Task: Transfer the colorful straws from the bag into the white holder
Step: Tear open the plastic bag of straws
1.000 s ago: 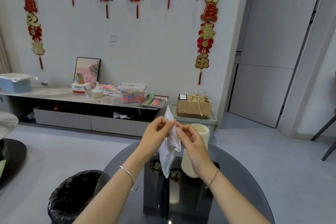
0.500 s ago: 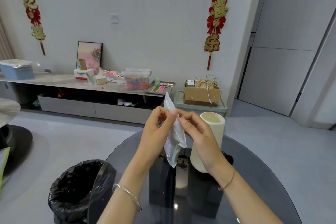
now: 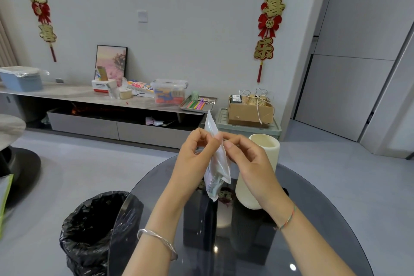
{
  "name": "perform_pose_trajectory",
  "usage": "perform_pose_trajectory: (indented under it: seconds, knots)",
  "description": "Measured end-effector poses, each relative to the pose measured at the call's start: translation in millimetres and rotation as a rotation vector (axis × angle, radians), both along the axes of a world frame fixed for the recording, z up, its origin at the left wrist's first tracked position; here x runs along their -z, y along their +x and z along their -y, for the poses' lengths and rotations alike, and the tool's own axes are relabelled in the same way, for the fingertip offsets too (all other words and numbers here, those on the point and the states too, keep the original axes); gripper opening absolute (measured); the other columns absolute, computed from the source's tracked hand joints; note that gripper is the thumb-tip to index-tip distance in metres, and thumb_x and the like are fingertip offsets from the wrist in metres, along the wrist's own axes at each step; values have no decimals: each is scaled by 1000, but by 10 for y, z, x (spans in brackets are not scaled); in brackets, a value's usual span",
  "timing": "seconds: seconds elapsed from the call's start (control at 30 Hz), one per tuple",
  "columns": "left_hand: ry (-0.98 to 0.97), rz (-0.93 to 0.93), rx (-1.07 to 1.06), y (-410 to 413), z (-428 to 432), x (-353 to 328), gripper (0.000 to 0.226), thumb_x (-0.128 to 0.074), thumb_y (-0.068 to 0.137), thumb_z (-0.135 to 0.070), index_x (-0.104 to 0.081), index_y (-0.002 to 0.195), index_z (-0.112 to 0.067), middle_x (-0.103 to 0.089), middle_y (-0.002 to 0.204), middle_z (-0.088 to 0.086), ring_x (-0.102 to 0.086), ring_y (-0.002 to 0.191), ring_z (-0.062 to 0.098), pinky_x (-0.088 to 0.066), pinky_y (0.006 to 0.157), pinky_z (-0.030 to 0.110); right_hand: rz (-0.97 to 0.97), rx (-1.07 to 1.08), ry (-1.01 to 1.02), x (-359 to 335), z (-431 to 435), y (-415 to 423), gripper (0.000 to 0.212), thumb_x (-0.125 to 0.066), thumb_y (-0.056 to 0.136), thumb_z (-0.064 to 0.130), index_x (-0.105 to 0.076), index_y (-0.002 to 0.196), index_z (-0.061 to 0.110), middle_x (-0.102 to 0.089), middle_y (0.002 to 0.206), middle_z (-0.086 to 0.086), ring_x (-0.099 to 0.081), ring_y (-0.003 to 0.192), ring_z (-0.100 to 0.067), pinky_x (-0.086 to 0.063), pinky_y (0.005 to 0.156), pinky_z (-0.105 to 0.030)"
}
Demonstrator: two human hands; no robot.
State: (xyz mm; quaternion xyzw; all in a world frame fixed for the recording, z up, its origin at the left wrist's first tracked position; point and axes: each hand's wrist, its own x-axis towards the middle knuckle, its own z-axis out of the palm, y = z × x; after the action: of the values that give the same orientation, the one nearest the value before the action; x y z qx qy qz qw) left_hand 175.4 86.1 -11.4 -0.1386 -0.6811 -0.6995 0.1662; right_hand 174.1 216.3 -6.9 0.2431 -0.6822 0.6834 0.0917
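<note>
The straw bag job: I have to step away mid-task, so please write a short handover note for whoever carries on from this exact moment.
Left hand: pinching the upper part of the thin translucent plastic bag, held upright above the table.
Right hand: pinching the same bag from the other side, near its top.
Tall cream-white cylindrical holder: stands on the round dark glass table, just behind the right hand; no straws show above its rim.
Done: bag picked up.
Left: whether the bag is open cannot be told; pull out the straws and stand them in the holder. A black-lined bin sits at the left for the wrapper.
</note>
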Motion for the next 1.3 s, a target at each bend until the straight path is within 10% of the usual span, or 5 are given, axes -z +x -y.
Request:
perform_pose_trajectory:
  seconds: [0.77,1.07,1.3]
  knots:
    - [-117,-60,-54,-37,-9,70,28,-56,90,-28,-49,80,-3,-49,84,12,-47,73,10,-42,62,10,-69,39,179,-13,-90,-23,10,-56,90,18,-65,84,18,-65,114,18,-62,105,-2,-51,81,-13]
    - [-253,-72,-74,-72,-20,181,25,-55,89,-33,-54,84,-8,-56,88,16,-56,83,27,-49,76,38,-178,137,421,82,-87,-87,15,-55,90,17,-69,90,14,-58,123,19,-52,111,11,-43,82,-2]
    - [-518,-203,-205,-76,-4,203,30,-39,95,-40,-46,81,-15,-47,79,1,-46,69,11,-41,62,19,-161,84,308,82,-34,-52,25,-54,92,10,-66,88,31,-55,121,20,-50,110,13,-42,81,-1]
